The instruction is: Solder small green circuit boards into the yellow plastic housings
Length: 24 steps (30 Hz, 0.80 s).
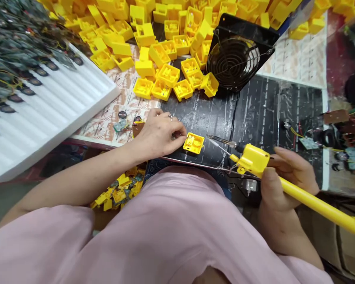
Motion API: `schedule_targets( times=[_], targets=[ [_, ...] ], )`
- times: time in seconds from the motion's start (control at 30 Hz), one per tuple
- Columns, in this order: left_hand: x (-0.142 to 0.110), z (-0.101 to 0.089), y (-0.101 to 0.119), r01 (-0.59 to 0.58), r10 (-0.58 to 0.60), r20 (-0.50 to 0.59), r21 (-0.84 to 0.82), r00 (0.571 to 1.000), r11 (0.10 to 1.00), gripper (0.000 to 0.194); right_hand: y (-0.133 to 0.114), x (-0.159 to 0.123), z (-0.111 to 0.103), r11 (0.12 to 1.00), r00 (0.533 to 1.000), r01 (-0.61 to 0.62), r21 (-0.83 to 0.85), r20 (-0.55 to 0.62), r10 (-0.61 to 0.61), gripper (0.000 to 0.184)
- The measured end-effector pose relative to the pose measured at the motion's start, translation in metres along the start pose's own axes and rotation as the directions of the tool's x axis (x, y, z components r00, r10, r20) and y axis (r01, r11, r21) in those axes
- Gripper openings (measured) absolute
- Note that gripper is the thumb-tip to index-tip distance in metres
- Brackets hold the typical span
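My right hand (290, 177) is wrapped around a yellow soldering gun (254, 159), with its thumb on the body. The gun's metal tip and a thin feed tube point left, a little short of a small open yellow plastic casing (193, 143). That casing lies flat on the black bench mat, its inner side up, with a round recess and small metal parts. At its left edge, my left hand (165, 134) has thumb and forefinger closed together, touching the rim. The other left fingers are curled, and whatever lies under them is hidden.
Many yellow casings (168, 75) are heaped at the back beside a black fan (236, 53). A white foam tray (62, 114) with circuit boards and round parts stands left. Loose wired boards (310, 142) lie right. More yellow pieces (121, 189) sit below the bench edge.
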<state>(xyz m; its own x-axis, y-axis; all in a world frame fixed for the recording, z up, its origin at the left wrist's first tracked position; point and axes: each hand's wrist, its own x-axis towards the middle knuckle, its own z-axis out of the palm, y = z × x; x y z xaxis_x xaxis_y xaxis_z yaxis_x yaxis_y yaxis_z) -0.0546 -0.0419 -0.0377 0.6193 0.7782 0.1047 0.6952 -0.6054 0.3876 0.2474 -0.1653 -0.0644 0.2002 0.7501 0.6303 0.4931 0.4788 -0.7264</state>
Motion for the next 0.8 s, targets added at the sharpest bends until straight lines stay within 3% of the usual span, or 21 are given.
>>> schedule_targets(
  times=[0.1,0.23,0.43,0.8],
  targets=[
    [-0.001,0.004,0.002,-0.038,0.040,-0.040,0.034,0.998,0.999,0.027,-0.002,0.000,-0.001,0.996,0.990,0.087,-0.025,0.117,-0.084,0.046],
    [-0.005,0.004,0.003,-0.065,0.066,-0.038,0.042,0.997,0.997,0.026,-0.009,0.007,0.006,0.979,0.954,0.193,0.061,0.222,-0.202,0.051],
    [-0.006,-0.004,0.005,-0.053,0.054,0.086,-0.015,0.995,0.998,0.022,-0.024,0.025,0.013,0.961,0.882,0.265,0.078,0.382,-0.274,0.021],
    [0.003,-0.009,0.009,-0.046,0.030,0.205,0.074,0.978,0.996,0.023,-0.024,0.035,0.016,0.931,0.807,0.358,0.070,0.478,-0.347,0.019]
  ],
)
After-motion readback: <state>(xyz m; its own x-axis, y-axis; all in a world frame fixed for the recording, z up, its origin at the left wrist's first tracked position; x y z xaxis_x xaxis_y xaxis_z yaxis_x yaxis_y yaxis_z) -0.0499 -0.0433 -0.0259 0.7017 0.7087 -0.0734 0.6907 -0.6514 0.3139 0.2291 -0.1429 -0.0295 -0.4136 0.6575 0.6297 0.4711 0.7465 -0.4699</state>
